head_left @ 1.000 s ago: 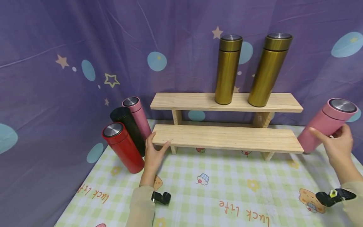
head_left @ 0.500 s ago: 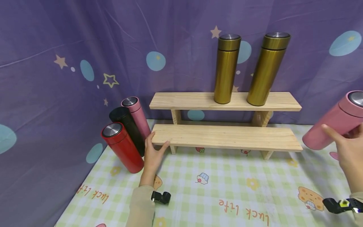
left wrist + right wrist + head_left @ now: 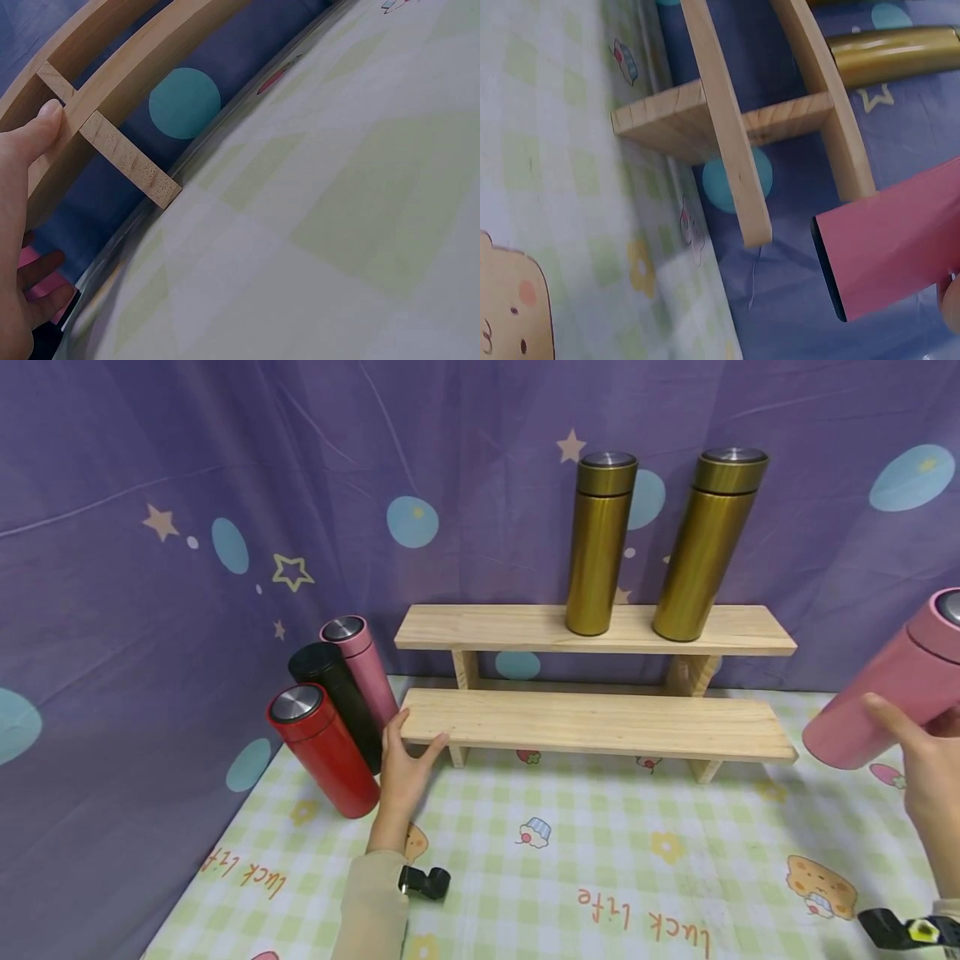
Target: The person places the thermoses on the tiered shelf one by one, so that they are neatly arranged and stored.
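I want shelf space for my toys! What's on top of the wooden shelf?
Two gold bottles stand on the upper board; the left hand touches the lower board at its left end. The wood right beneath the bottles is covered, so can't be seen.

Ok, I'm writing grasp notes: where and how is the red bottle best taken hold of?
Probably around the cylindrical body of the red bottle, below its lid, coming from the front. It stands nearest the person of the three on the left, its near side exposed, with the black bottle close behind.
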`<state>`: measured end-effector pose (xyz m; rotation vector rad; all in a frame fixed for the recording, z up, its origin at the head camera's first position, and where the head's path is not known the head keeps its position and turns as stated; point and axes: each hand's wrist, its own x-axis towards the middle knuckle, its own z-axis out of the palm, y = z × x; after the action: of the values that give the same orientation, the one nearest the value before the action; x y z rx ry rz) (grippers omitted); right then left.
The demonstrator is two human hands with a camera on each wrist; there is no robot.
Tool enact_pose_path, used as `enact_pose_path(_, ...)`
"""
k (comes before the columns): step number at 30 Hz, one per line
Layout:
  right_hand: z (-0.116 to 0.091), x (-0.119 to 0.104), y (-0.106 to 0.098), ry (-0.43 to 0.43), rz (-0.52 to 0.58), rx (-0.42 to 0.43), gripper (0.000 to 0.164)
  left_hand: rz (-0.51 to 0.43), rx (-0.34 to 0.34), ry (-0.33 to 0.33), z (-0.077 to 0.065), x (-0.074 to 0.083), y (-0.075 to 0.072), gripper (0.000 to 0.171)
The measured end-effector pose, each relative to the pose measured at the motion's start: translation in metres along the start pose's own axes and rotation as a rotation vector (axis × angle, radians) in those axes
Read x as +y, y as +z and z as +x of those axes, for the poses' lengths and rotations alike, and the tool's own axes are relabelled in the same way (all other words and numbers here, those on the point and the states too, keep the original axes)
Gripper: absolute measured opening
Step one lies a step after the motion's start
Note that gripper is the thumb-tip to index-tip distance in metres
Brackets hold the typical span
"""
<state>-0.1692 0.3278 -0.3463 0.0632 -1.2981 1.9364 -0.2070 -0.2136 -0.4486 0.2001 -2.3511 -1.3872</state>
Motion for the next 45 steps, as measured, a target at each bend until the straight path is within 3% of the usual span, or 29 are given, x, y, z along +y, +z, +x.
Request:
enact_pose_path(12,-0.021,-0.015,0.018,0.038,-0.125,-0.062,0.069,0.01,-0.012,-0.013,-0.001,-0.001,0.0,0.083)
enact_pose_path(20,-0.034,-0.015,0.032,-0.038,0.058,-0.182,0.071,0.011,-0.012,-0.014,-0.001,0.0,0.0,0.083)
enact_pose_path(31,-0.052,-0.017,0.058,0.031,-0.033,-0.156,0.07,-0.004,-0.02,-0.005,-0.001,0.0,-0.001,0.083)
enact_pose_path(45,-0.069,-0.008,0.088,0.076,-0.04,-0.19,0.067,0.005,-0.016,-0.007,0.0,-0.002,0.001,0.084)
